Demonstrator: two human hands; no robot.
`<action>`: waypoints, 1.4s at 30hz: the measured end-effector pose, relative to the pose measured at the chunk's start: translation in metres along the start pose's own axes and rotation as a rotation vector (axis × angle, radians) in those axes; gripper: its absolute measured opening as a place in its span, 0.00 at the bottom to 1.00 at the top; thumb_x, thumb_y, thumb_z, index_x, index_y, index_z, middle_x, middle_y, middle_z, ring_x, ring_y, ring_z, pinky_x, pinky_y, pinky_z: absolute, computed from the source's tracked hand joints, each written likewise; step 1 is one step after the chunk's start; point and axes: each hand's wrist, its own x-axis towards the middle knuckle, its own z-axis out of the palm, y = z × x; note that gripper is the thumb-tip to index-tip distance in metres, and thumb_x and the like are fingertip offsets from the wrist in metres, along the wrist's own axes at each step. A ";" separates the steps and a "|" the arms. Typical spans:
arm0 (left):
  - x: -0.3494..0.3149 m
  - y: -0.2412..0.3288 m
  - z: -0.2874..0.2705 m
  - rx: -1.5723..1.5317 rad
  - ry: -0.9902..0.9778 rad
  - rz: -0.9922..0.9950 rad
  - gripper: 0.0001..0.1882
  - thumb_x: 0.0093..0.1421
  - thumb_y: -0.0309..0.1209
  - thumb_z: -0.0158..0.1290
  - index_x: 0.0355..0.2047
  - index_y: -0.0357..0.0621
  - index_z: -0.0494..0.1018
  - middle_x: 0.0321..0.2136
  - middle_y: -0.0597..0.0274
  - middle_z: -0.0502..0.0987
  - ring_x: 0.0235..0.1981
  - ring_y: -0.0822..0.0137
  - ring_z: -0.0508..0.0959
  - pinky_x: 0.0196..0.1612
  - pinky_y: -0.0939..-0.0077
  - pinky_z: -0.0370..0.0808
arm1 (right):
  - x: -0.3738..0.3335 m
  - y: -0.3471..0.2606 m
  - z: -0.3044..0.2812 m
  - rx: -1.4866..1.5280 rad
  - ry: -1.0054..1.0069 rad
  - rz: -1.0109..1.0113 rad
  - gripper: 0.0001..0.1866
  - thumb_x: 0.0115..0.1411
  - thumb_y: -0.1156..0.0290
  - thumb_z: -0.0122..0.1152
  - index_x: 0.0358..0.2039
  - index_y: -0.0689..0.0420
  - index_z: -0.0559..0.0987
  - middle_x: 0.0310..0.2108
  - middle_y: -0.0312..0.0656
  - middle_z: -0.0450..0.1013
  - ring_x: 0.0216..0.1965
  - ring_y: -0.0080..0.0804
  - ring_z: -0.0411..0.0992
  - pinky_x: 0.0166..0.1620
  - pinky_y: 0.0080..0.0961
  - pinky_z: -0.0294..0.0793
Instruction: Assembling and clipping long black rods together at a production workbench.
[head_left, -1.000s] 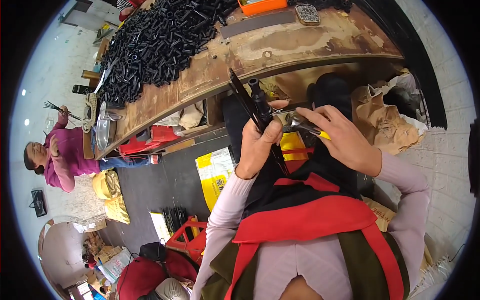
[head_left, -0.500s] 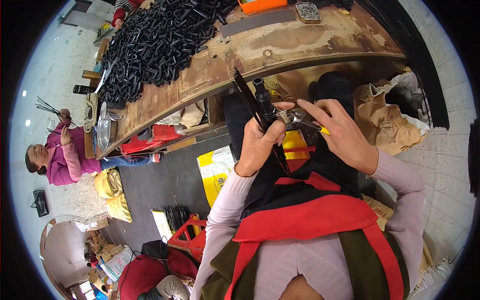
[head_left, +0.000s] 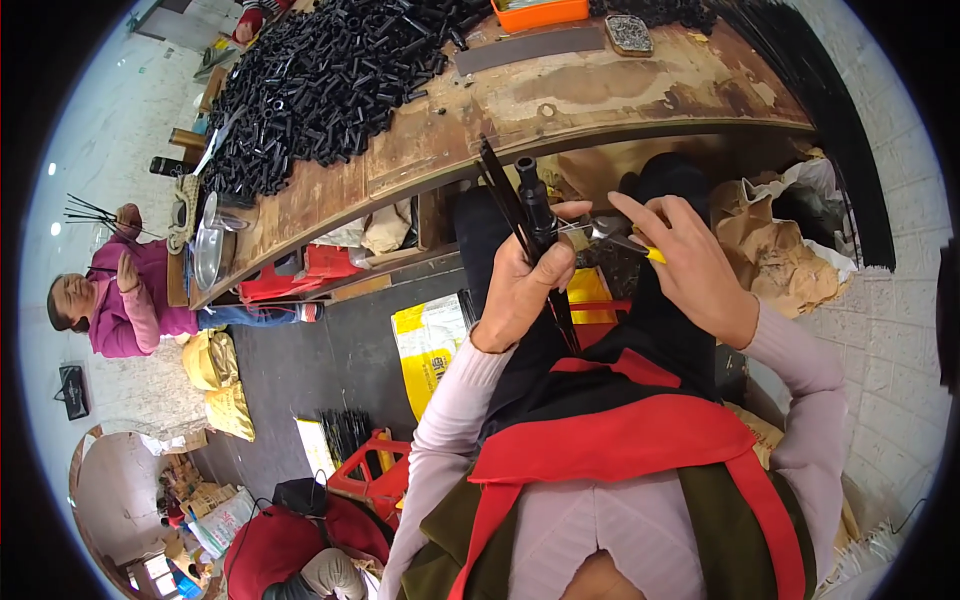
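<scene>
My left hand (head_left: 522,292) is closed around a bundle of thin black rods (head_left: 505,195) and a stepped black plastic tube (head_left: 537,205), held upright above my lap. Its index finger points toward my right hand. My right hand (head_left: 700,272) grips a small metal hand tool with a yellow handle (head_left: 655,255), its index finger stretched out. The tool's metal head (head_left: 601,230) lies close to the tube, with a thin pale wire or pin between them. The exact kind of tool cannot be made out.
Beyond my hands stands a wooden workbench (head_left: 400,165) bearing a large heap of black plastic tubes (head_left: 320,90), an orange tray (head_left: 540,14) and a dish of small metal bits (head_left: 629,36). Crumpled brown paper (head_left: 790,255) lies at right. A co-worker (head_left: 130,290) holds black rods at left.
My right hand and the tool have shifted slightly down and right, opening a small gap from the tube. My left hand keeps its hold. The view has shifted slightly.
</scene>
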 end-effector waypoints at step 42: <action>0.002 -0.001 -0.008 0.007 0.004 -0.038 0.27 0.64 0.41 0.55 0.55 0.31 0.67 0.22 0.73 0.64 0.22 0.80 0.62 0.27 0.85 0.60 | 0.032 0.000 -0.053 -0.145 -0.175 -0.345 0.20 0.58 0.63 0.61 0.45 0.62 0.68 0.23 0.46 0.71 0.24 0.44 0.71 0.29 0.35 0.69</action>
